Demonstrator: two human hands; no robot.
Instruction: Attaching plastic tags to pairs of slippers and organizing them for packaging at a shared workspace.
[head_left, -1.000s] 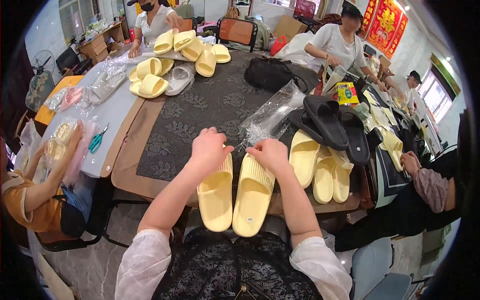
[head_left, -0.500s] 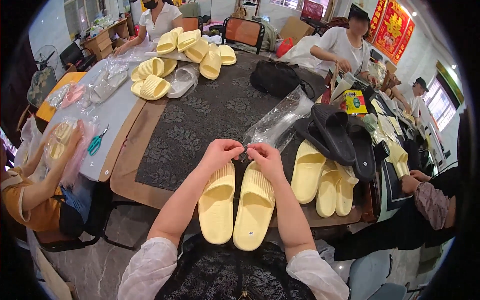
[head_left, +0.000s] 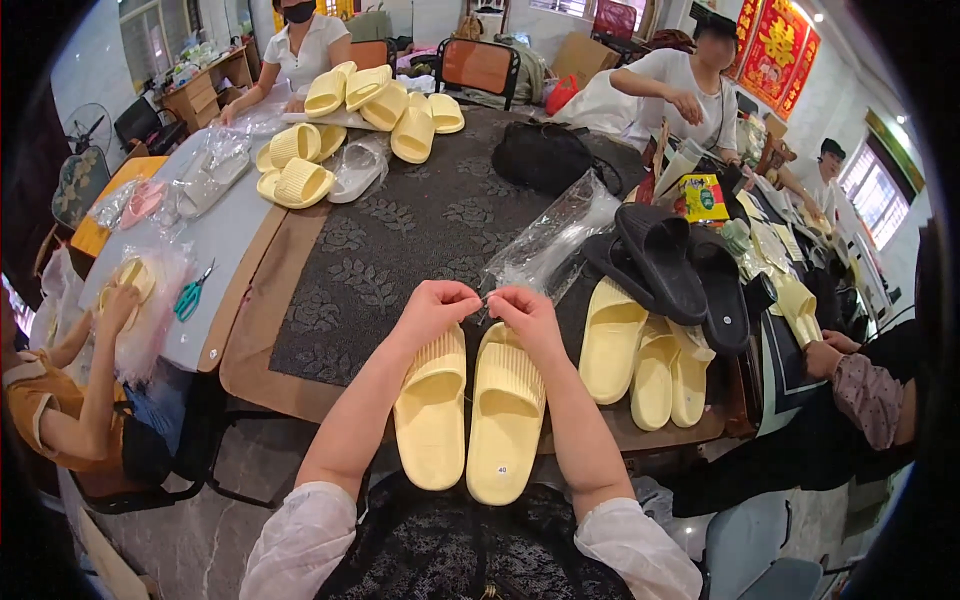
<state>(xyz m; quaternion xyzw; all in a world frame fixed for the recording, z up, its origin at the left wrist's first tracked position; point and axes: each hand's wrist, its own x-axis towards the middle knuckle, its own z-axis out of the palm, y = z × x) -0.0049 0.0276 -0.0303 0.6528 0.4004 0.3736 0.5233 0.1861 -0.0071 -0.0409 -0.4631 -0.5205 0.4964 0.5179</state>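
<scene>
Above the toe ends of two pale yellow slides, my left hand point(head_left: 434, 310) and my right hand point(head_left: 529, 318) meet with pinched fingertips. Between them is something thin and small that I cannot make out. The left slide point(head_left: 430, 437) and the right slide point(head_left: 502, 440) lie side by side, soles down, heels toward me. My wrists partly cover their ribbed straps. A clear plastic bag point(head_left: 548, 240) with thin, clear strands in it lies just beyond my fingers.
Black slides point(head_left: 655, 262) and more yellow slides point(head_left: 610, 350) lie to the right. A yellow slide pile point(head_left: 385, 105) stands far left on the table, near green-handled scissors point(head_left: 190, 296). A black bag point(head_left: 543, 158) rests at the back. Co-workers sit around the table.
My hands stay pinched together at nearly the same spot. At left, a co-worker's hand has moved onto the bagged yellow slides. At far right, another co-worker's hand has risen.
</scene>
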